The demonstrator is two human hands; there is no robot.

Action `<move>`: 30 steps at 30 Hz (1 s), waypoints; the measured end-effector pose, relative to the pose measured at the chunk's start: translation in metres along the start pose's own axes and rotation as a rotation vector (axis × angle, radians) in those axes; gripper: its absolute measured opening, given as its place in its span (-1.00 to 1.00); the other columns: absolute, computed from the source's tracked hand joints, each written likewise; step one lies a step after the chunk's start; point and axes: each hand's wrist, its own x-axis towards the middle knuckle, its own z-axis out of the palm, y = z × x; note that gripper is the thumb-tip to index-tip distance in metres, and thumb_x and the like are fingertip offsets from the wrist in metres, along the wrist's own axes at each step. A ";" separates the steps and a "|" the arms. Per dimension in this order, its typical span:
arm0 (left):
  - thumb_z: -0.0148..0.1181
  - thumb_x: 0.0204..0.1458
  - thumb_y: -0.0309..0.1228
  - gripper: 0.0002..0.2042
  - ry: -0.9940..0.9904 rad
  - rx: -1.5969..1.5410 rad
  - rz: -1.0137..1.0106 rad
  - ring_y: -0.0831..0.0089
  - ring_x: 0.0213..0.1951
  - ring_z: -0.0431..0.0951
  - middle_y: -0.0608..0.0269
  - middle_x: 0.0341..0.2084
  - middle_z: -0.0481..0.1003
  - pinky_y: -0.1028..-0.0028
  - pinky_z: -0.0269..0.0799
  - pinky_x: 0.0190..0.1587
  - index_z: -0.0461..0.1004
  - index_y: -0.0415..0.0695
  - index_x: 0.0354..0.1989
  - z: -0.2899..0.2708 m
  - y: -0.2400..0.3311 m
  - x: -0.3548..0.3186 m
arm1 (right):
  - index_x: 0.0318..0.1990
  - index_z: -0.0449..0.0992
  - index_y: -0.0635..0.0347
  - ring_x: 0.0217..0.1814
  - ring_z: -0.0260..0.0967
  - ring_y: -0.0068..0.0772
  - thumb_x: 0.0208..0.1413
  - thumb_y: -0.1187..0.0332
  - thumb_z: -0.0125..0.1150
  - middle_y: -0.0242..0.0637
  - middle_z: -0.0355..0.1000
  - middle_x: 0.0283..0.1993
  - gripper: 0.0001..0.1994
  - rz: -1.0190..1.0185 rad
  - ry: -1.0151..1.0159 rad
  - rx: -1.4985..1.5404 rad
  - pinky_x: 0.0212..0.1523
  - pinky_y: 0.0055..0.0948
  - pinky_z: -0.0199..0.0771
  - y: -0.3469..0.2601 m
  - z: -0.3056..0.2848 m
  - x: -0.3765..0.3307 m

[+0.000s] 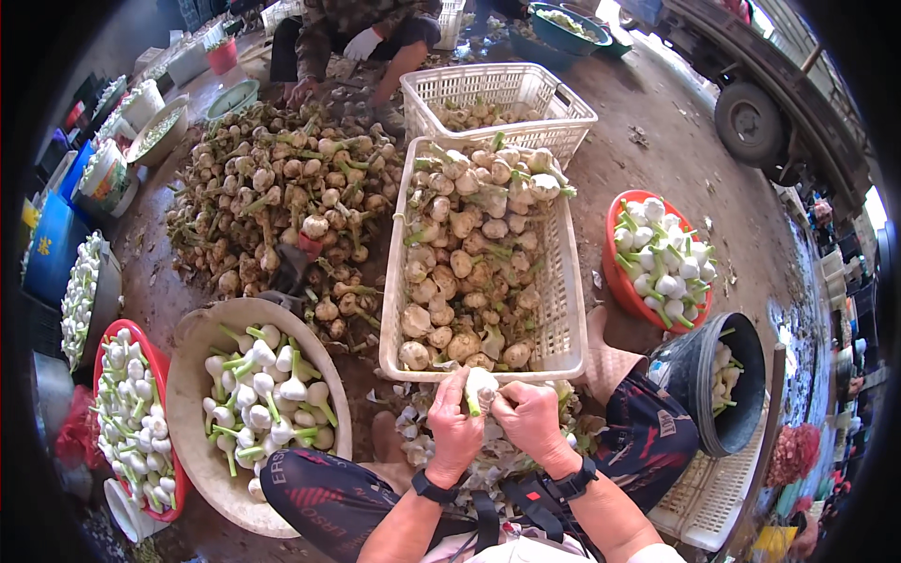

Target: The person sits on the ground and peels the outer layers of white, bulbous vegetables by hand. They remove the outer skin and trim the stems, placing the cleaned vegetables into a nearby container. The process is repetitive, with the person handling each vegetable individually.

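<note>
Between my two hands, at the near end of a white plastic crate (388, 310), is a garlic bulb (481, 383) with a short green stem pointing down. My left hand (454, 430) is closed round the bulb's left side and stem. My right hand (533, 424) is closed at the bulb's right side, its thumb and finger pinching there; whether loose skin is in the pinch I cannot tell. Unpeeled, dirt-stained garlic bulbs (463, 267) fill much of the crate. Below my hands, peeled garlic skins (424, 424) lie heaped between my legs.
Left are a wide pale basin (340, 394) and a red basin (175, 469) of cleaned garlic. Beyond lies a heap of unpeeled garlic (272, 188), with another person (352, 28) behind it. Right stand an orange-red basin (615, 272), a dark bucket (741, 413) and a truck wheel (751, 122).
</note>
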 end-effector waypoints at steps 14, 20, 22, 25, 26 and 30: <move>-0.11 0.23 -0.22 -0.59 -0.193 -1.433 -0.906 0.06 -0.16 0.57 -0.07 -0.08 0.48 0.09 0.56 -0.12 0.31 -0.31 0.07 -0.018 -0.026 -0.007 | -0.29 0.56 0.29 -0.35 0.49 -0.23 -0.03 0.45 0.21 -0.09 0.51 -0.41 -0.85 0.216 -0.291 0.019 -0.30 -0.26 0.44 0.015 -0.036 -0.039; -0.01 0.16 -0.39 -0.73 -0.288 -1.038 -0.803 0.46 -0.23 0.56 0.23 -0.23 0.53 0.49 0.51 -0.22 0.44 -0.26 -0.04 0.004 0.007 -0.007 | 0.01 0.41 0.26 0.15 0.29 0.04 -0.16 0.49 0.29 0.00 0.35 0.07 -0.53 -0.101 -0.335 0.144 0.11 -0.18 0.35 -0.010 -0.035 -0.004; 0.06 0.15 -0.37 -0.62 -0.409 -1.042 -0.774 0.41 -0.20 0.58 0.16 -0.13 0.50 0.43 0.56 -0.20 0.32 -0.26 0.12 0.005 -0.007 -0.015 | -0.03 0.41 0.31 0.13 0.31 0.10 -0.14 0.51 0.25 0.07 0.36 0.04 -0.58 -0.321 -0.116 0.020 0.11 -0.15 0.37 0.019 -0.017 -0.013; 0.05 0.12 -0.51 -0.56 -0.357 -1.110 -0.833 0.16 -0.19 0.60 0.02 -0.06 0.47 0.28 0.61 -0.21 0.21 -0.24 0.19 0.003 0.007 -0.008 | -0.10 0.44 0.33 0.10 0.34 0.07 -0.10 0.53 0.24 0.07 0.39 -0.01 -0.67 -0.242 0.090 -0.042 0.10 -0.18 0.37 0.014 -0.077 -0.006; 0.03 0.13 -0.53 -0.63 -0.318 -1.061 -0.822 0.18 -0.23 0.61 0.01 -0.07 0.48 0.30 0.61 -0.23 0.26 -0.26 0.13 0.002 0.008 -0.006 | -0.13 0.44 0.33 0.02 0.39 0.01 -0.08 0.51 0.26 0.03 0.41 -0.05 -0.70 -0.316 0.178 -0.118 0.02 -0.23 0.42 0.019 -0.107 -0.001; -0.01 0.13 -0.58 -0.76 -0.201 -0.957 -0.826 0.21 -0.32 0.63 -0.02 -0.20 0.54 0.32 0.61 -0.25 0.39 -0.29 -0.02 -0.005 -0.004 -0.005 | -0.12 0.47 0.28 -0.16 0.43 -0.21 -0.10 0.57 0.18 -0.10 0.46 -0.17 -0.69 0.060 0.592 -0.288 -0.14 -0.31 0.43 0.042 -0.230 -0.006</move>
